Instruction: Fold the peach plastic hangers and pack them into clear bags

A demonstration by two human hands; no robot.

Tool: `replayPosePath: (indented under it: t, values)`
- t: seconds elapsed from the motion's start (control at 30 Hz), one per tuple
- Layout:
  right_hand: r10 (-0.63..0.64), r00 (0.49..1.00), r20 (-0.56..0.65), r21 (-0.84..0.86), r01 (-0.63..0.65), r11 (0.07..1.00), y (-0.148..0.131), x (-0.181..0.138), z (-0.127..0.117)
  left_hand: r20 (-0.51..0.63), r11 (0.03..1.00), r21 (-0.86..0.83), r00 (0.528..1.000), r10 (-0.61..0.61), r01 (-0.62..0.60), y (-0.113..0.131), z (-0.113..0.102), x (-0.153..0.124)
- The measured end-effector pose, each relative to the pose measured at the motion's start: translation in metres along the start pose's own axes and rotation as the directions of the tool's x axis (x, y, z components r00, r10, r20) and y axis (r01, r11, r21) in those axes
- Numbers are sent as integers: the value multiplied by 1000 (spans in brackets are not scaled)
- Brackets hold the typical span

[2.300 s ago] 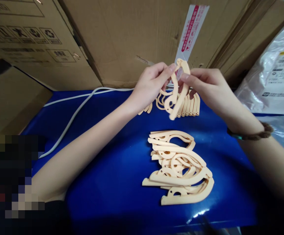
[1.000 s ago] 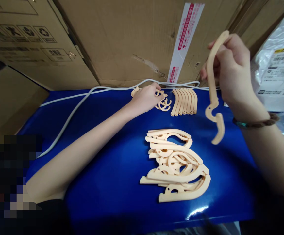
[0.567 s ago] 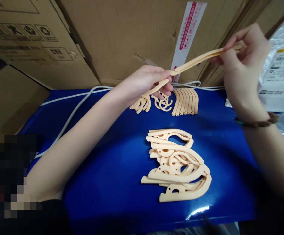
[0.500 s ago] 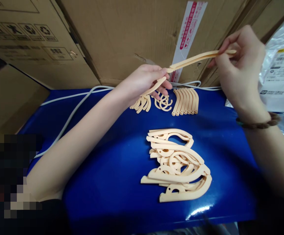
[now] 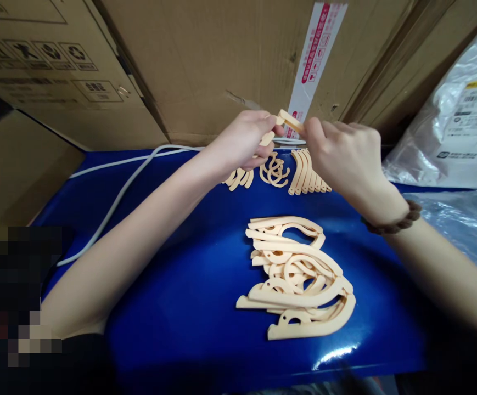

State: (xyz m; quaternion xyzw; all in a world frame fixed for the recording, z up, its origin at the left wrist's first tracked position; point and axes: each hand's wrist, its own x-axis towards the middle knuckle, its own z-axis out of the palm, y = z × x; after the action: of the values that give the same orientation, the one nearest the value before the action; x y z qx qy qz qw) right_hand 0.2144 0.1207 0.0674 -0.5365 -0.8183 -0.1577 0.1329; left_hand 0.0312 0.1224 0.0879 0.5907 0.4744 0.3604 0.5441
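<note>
My left hand (image 5: 244,140) and my right hand (image 5: 343,156) are closed and meet above the far side of the blue table (image 5: 172,296). Between their fingertips they pinch cream plastic hanger pieces (image 5: 286,120), most of which the fingers hide. Under the hands lie a row of curved arm pieces (image 5: 306,173), a small heap of hook pieces (image 5: 274,171) and a few short curved pieces (image 5: 238,178). Nearer me sits a pile of folded cream hangers (image 5: 299,280).
Large cardboard boxes (image 5: 222,60) stand behind the table, one with a red and white label strip (image 5: 314,52). A white cable (image 5: 114,203) runs along the table's far left. A plastic-wrapped parcel (image 5: 452,126) lies at the right. A blurred patch covers the lower left.
My right hand came down and left from up high to meet the left hand. The long piece it held stretched out is now drawn in between both hands.
</note>
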Motion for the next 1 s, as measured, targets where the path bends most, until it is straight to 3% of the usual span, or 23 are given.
replayPosePath:
  t: [0.1,0.17,0.23,0.3,0.37,0.43,0.5,0.67,0.83,1.0]
  values:
    - [41,995,86,-60,-36,998,-3,2,2,-54,990,120,995,86,-79,-5,2,2]
    - [75,989,124,-21,-73,997,-5,4,-3,-95,940,260,963,251,-220,-12,2,3]
    - [87,985,147,188,-114,976,-5,6,-10,-113,834,428,895,432,-348,-16,0,3]
    - [71,979,191,468,-155,870,0,8,-15,-139,752,530,834,534,-392,-15,-5,2]
    - [86,968,237,637,-221,739,9,10,-17,-206,793,495,838,504,-355,-10,-13,3]
    - [166,953,254,656,-296,695,22,10,-16,-226,875,397,894,386,-277,-8,-24,6]
    - [249,934,255,612,-356,706,37,10,-13,-188,920,343,946,262,-187,-12,-37,11]
    - [323,933,160,529,-358,769,74,-3,0,-216,900,431,976,31,67,-42,-59,25]
    - [214,977,18,174,-214,961,91,-22,7,-228,819,567,973,47,93,-72,-69,39]
    - [125,991,57,9,-125,992,89,-39,13,-260,675,730,957,127,109,-89,-78,41]
